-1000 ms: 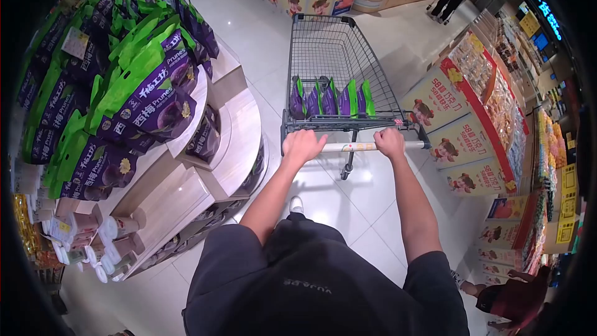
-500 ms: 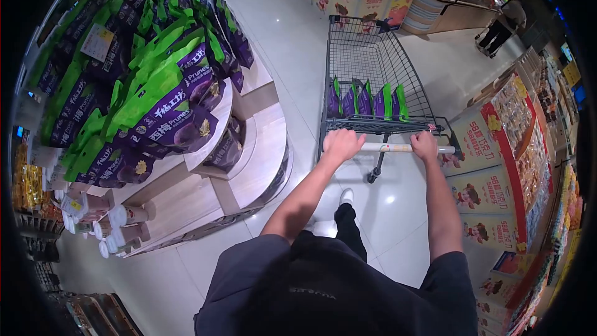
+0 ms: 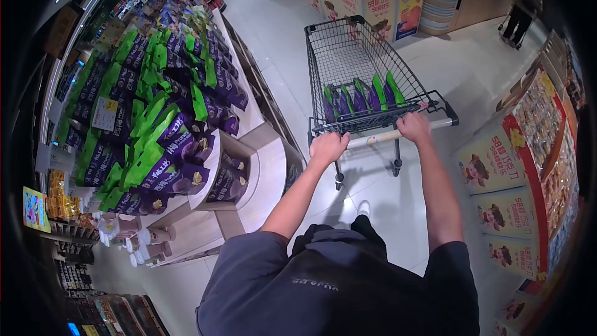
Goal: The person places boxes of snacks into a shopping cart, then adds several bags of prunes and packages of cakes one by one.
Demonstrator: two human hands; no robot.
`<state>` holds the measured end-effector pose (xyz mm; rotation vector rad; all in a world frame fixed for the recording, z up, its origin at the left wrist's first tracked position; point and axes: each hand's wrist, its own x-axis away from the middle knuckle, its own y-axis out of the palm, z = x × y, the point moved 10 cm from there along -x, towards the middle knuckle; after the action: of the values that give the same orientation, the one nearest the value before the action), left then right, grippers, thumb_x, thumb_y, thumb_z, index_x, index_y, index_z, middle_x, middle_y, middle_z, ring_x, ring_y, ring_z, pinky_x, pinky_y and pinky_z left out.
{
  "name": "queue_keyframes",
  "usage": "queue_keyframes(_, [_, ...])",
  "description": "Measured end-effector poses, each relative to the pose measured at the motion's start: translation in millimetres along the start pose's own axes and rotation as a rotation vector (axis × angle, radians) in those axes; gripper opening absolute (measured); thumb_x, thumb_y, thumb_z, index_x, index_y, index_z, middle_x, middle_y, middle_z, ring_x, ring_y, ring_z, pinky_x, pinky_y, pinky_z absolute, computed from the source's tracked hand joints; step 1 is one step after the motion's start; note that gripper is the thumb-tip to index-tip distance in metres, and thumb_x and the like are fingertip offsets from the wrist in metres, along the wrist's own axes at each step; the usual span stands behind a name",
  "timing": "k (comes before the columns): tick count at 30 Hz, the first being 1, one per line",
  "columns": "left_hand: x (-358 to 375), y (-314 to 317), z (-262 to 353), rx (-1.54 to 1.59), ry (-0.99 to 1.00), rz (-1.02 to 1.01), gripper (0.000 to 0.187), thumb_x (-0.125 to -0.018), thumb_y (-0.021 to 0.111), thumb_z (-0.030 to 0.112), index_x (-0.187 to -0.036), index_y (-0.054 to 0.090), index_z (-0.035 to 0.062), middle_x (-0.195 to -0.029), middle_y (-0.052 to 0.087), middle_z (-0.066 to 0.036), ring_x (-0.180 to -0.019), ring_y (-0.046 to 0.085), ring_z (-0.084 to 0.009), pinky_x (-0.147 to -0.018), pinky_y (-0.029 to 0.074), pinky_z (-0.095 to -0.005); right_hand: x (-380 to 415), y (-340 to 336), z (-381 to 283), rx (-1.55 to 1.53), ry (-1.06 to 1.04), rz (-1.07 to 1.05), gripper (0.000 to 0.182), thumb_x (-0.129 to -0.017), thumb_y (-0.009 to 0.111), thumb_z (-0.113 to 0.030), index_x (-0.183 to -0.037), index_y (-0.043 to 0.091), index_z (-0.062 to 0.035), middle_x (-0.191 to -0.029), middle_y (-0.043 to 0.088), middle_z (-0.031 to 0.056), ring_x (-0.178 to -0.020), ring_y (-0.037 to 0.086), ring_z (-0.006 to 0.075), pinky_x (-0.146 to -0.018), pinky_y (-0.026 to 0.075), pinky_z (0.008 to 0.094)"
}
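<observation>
Since the earlier frames the cart has swung: its nose now points up and a bit left, the handle tilts up toward the right, and the display stand sits further left and lower in view. Far left, a tiered display stand (image 3: pixel 245 177) stacked with purple and green prune bags (image 3: pixel 161 143); white-lidded cups (image 3: pixel 146 239) lie on its lower step. Stand is near the cart's left side, apart from it, not touching. Left hand (image 3: pixel 328 147) is wrapped closed on the left end of the cart handle (image 3: pixel 376 139), fingers curled over the bar, grip tight on it. Shopping cart (image 3: pixel 348 56) runs straight ahead of both hands, long axis going away from the person, wire basket beyond the bar. Row of purple and green bags in cart (image 3: pixel 359 96) stands upright against the near basket wall, just past the handle, between the two hands in line. Right hand (image 3: pixel 413 127) is also clamped shut on the handle's right part, slightly further forward than the left because the bar is angled. Both hands on it, so neither is nearer; handle axis runs across the body, left-low to right-high. Right side: red and yellow promo bins (image 3: pixel 497 162) close by the cart's right rear corner. Another person (image 3: pixel 521 6) stands far off, top right, on the floor (image 3: pixel 460 68).
</observation>
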<state>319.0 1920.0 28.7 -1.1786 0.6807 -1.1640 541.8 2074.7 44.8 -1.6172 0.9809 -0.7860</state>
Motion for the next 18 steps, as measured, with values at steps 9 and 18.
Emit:
queue_keyframes(9, [-5.4,-56.6,-36.7,0.711,0.109,0.553,0.026,-0.087,0.059,0.023,-0.081,0.067,-0.0012,-0.077,0.068,-0.016,-0.073,0.066,-0.0300,-0.070,0.052,-0.0385,-95.3,3.0,-27.9,-0.012,-0.129,0.050,0.043,-0.083,0.047,-0.034,-0.075,0.071,0.0000,-0.077,0.067,0.0239,-0.078,0.067,0.0387,-0.075,0.053,0.0477])
queue_keyframes(18, [14.8,-112.3,-214.1,0.837,-0.428,0.979,0.030,-0.092,0.062,0.026,-0.100,0.061,-0.0030,-0.086,0.067,-0.011,-0.079,0.061,-0.0177,-0.076,0.049,-0.0328,-186.1,15.0,-74.0,0.056,-0.176,0.078,0.045,-0.084,0.045,-0.035,-0.073,0.070,0.0002,-0.076,0.067,0.0235,-0.075,0.067,0.0396,-0.072,0.053,0.0488])
